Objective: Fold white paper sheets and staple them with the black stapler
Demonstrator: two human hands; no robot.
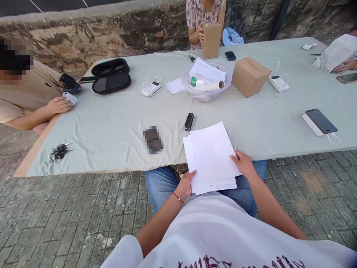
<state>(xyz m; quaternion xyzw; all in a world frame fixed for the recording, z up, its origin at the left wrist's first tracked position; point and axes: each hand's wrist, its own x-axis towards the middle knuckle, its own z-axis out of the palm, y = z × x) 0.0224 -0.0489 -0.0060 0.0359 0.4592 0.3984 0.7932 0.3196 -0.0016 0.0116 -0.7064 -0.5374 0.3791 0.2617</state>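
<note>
Several loose sheets of white paper (213, 156) lie fanned unevenly between my hands, partly over the table's near edge and partly above my lap. My left hand (187, 183) grips their lower left edge, thumb on top. On the right side my right hand (243, 163) pinches the top sheet's edge between thumb and fingers. The fingers beneath the paper are hidden on both sides. Just beyond the sheets a black stapler (189, 121) rests on the cloth. Left of it lies a dark, blurred-out flat object (153, 140).
Farther back stand a clear plastic basin (206, 97) holding papers and a roll, and a cardboard box (251, 77). Keys (59, 152) lie at left, a phone on a white block (320, 121) at right. Other people sit around the cloth-covered table (117, 130).
</note>
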